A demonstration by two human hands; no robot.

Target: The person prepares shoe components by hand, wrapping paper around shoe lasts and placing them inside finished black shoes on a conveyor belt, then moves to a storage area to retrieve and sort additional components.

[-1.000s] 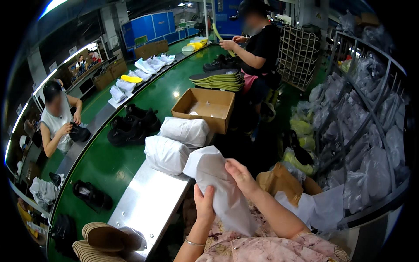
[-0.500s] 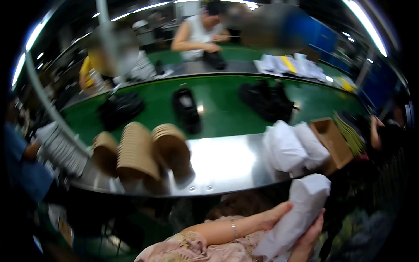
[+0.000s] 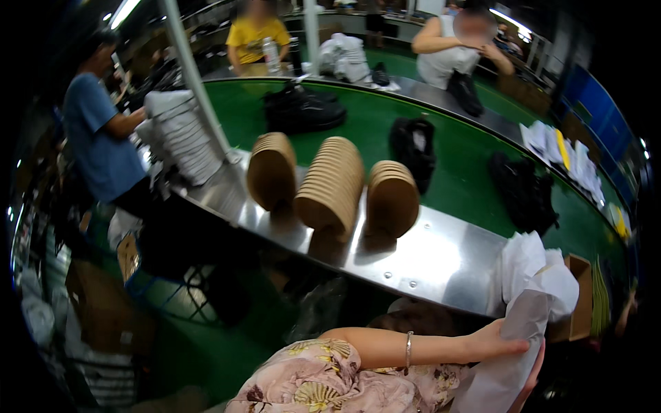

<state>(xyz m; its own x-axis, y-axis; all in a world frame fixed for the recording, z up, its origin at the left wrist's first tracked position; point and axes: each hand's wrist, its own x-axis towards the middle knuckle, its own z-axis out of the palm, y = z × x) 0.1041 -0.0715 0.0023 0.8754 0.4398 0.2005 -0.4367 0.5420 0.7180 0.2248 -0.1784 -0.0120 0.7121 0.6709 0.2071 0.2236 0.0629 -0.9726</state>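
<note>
Two hands hold a white paper wrap.
The left hand (image 3: 494, 342) is closed on the left side of the white paper wrap (image 3: 531, 313); the right hand (image 3: 536, 374) cups the other side, its fingers mostly hidden. The wrap leans between them, and its top end is near the white bundle (image 3: 518, 261) just past the hands on the counter (image 3: 441, 275). A soft, even squeeze seems best: too hard may crumple the paper, too loose may let it slip.
</note>
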